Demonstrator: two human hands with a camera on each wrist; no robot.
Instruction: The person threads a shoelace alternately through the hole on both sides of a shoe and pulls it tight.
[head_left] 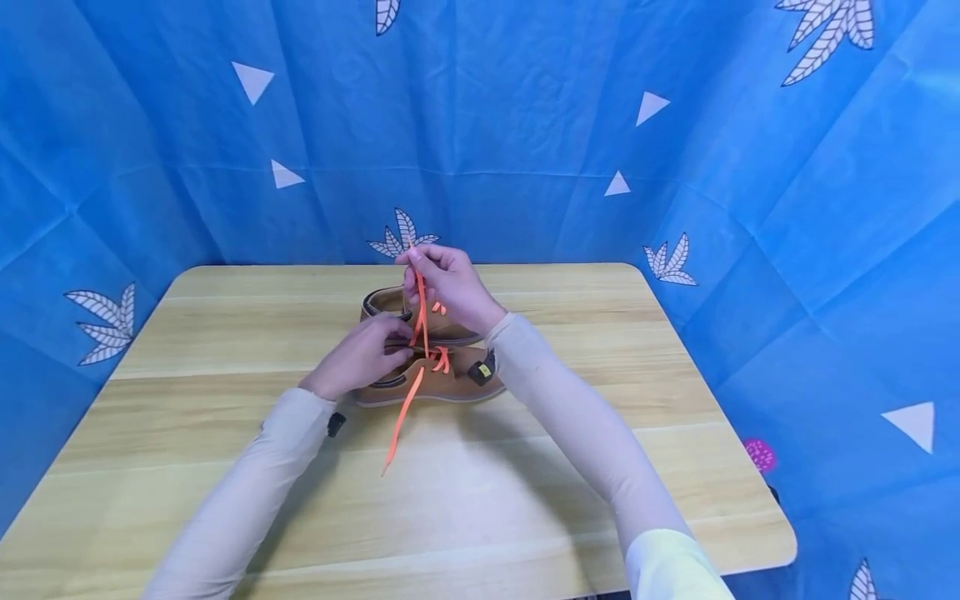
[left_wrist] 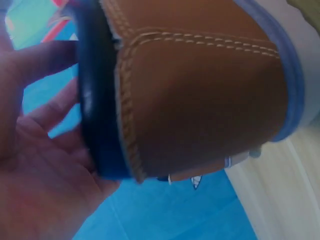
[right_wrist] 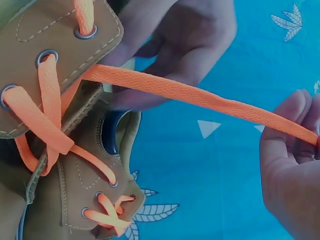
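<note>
Two brown shoes stand side by side on the table, the near shoe (head_left: 468, 385) in front of the far shoe (head_left: 386, 300). Orange laces run through metal eyelets on both. My right hand (head_left: 453, 287) is raised above the shoes and pinches one end of the near shoe's orange lace (right_wrist: 200, 97), which is stretched taut from an upper part of the shoe. The other lace end (head_left: 403, 417) hangs loose over the near side. At the near shoe's opening, my left hand (head_left: 362, 354) grips the upper edge by the tongue, its fingertips partly hidden.
The shoes stand on a light wooden table (head_left: 225, 417) near its back edge. Behind and at the sides hangs a blue cloth (head_left: 525, 125) with white triangles and leaf prints. Small dark wrist cameras sit on both sleeves.
</note>
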